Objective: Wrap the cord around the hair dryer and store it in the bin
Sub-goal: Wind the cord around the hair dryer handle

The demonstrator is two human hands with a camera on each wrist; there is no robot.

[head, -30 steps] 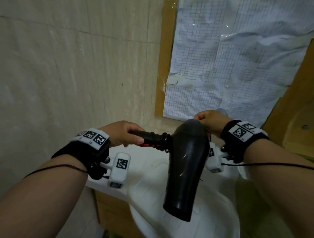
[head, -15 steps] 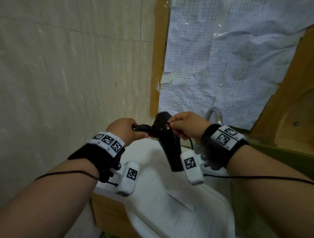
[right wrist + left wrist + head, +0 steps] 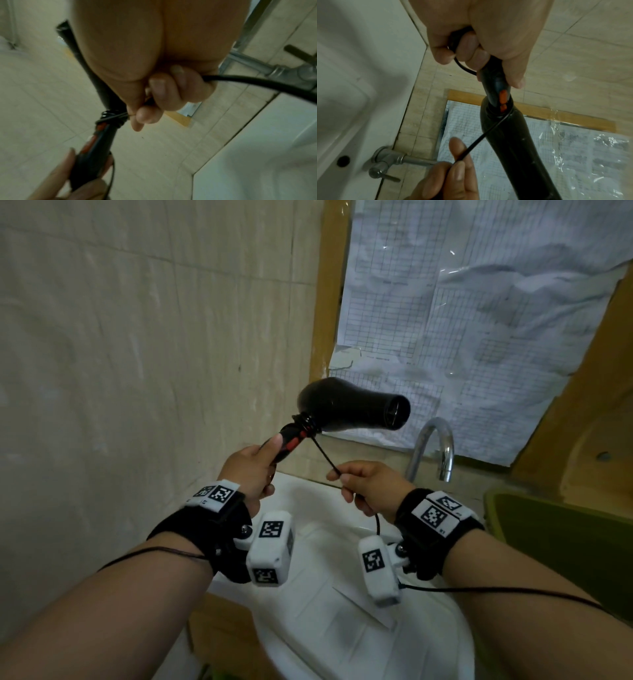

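In the middle of the head view, the left hand (image 3: 251, 470) has its grip wrapped around the handle of the black hair dryer (image 3: 346, 407), thumb lying along the handle beside the red switch. The dryer is held in the air, clear of everything below, its barrel pointing toward the right of the frame, with the nozzle mouth in front of the plastic-covered gridded paper (image 3: 479, 313) on the wall. The cord (image 3: 325, 455) is coiled several turns at the joint between handle and barrel; from there a taut stretch runs down and right to the right hand (image 3: 371, 487), whose grip is pinched on it between thumb and fingers. Past that hand the cord drops loose toward the white sink (image 3: 329, 628) in the lower middle.

The chrome faucet (image 3: 435, 446) curves just right of the right hand, near but not touching. At the right edge sits the rim of the green bin (image 3: 561, 535), well apart from the dryer. The tiled wall (image 3: 137, 337) fills the left of the frame, close behind the left hand. There is open air between the two hands and above the basin.
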